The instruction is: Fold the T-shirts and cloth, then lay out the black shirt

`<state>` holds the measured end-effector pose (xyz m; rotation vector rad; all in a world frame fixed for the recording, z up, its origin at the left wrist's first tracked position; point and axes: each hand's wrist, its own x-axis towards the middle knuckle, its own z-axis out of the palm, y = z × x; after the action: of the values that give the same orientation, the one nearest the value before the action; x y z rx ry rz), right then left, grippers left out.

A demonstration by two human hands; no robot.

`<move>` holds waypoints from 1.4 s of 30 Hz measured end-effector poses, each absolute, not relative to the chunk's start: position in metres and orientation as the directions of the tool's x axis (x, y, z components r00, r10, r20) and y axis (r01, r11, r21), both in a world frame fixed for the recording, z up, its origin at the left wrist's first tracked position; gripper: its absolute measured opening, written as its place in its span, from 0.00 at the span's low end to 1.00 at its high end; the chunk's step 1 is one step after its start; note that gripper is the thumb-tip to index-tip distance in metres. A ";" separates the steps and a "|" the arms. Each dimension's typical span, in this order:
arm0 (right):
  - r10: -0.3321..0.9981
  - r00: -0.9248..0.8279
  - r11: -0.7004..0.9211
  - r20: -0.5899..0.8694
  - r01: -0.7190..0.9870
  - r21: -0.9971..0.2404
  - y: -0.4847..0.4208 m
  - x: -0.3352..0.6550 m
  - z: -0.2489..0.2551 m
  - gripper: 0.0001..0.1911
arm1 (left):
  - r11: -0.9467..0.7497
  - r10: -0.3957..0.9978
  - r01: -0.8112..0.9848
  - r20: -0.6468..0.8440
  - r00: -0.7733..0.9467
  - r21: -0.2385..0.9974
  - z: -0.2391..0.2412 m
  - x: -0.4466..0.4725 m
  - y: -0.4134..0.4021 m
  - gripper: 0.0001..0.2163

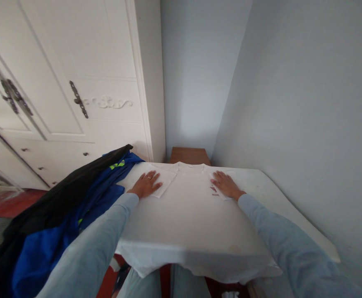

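A white T-shirt lies spread on a white table, its neckline at the far edge and its hem hanging over the near edge. Both sleeves are folded inward over the body. My left hand rests flat on the left sleeve, fingers stretched out, a ring on one finger. On the right sleeve my right hand lies flat too, fingers apart. Beside it a small dark red print shows on the chest, partly covered by the sleeve and hand.
Dark and blue garments with yellow-green patches drape over the table's left side. A white wardrobe with dark handles stands at the left. Behind the table is a brown wooden piece; a grey wall runs along the right.
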<state>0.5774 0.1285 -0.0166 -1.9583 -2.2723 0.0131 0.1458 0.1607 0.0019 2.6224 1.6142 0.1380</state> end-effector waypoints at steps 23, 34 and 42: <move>0.869 -0.430 0.476 0.245 0.862 -0.173 -0.057 0.520 -0.019 0.34 | -0.463 0.865 0.804 0.389 0.318 0.373 -0.002 0.222 0.009 0.29; 0.836 -0.493 0.477 0.242 0.870 0.126 -0.105 0.603 -0.038 0.35 | -0.522 0.801 0.853 0.358 0.479 0.028 -0.018 0.162 -0.026 0.28; 0.911 -0.325 0.328 0.254 0.944 0.032 -0.121 0.640 -0.044 0.34 | -0.511 0.786 0.856 0.441 0.432 0.072 -0.026 0.121 -0.032 0.26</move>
<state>0.6401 -0.1209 -0.0438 -1.6986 -2.3994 -0.2584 0.1208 -0.0321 -0.0257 2.7928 1.6164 0.7123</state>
